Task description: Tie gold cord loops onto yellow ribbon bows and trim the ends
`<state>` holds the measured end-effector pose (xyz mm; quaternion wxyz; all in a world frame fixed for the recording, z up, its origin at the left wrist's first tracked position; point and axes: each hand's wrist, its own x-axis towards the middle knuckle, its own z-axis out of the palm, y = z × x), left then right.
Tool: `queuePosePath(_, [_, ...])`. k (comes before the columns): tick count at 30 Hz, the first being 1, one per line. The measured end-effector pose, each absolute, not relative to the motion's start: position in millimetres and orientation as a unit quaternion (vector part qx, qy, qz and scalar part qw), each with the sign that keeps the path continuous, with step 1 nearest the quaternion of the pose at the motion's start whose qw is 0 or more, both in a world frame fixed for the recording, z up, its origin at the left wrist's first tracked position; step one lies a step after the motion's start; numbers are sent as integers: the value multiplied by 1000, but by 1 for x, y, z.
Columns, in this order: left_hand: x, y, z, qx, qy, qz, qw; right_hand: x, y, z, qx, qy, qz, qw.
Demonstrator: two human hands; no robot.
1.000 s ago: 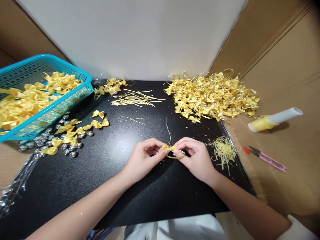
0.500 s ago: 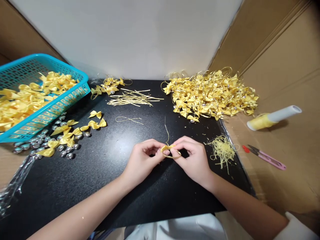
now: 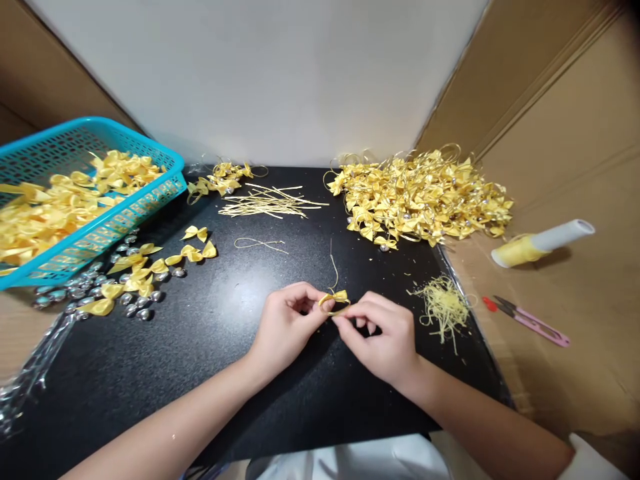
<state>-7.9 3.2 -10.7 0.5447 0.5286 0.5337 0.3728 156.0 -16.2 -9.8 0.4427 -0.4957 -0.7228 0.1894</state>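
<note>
Between thumb and fingers, my left hand (image 3: 295, 317) pinches a small yellow ribbon bow (image 3: 340, 296) above the black tabletop. A gold cord loop (image 3: 336, 313) hangs below the bow, and my right hand (image 3: 383, 333) pinches that loop on its right side. From the bow, a thin thread with a needle-like straight end (image 3: 333, 263) stretches away over the table. Just beyond lies a twisted piece of cord (image 3: 260, 244). Several loose yellow bows (image 3: 191, 253) and silver bells (image 3: 143, 313) are spread to the left of my left hand.
A blue basket (image 3: 175, 163) of yellow bows stands at the left. Cut cords (image 3: 273, 202) lie at the back, beside a large heap of belled bows (image 3: 425, 197). To the right are thread scraps (image 3: 445, 307), pink-handled snips (image 3: 543, 327) and a thread-wound tube (image 3: 565, 233).
My right hand has shifted from the bow down onto the cord loop, uncovering the bow's right side. My left hand still pinches the bow. The whole view has tilted slightly.
</note>
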Motion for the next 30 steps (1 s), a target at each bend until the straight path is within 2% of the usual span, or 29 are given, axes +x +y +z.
queuePosePath(3, [-8,2,-10,570,536,364,505,155,-17,-12,-512,-737,168,409])
queuePosePath(6, [-8,0,-8,622,533,355,451,154,-14,-13,-546,-716,210,380])
queuePosePath(11, [-7,-1,-4,664,523,349,405,151,-10,-10,-548,-663,308,406])
queuePosePath(15, [-7,0,-5,611,525,347,481,154,-8,-6,-509,-636,388,432])
queuePosePath(19, [-11,8,-7,507,520,365,583,165,-8,1,-430,-660,454,416])
queuePosePath(24, [-16,20,-7,444,535,397,599,181,-7,6,-347,-639,514,455])
queuePosePath(30, [-18,23,-8,435,525,424,596,185,-3,2,-311,-598,521,524])
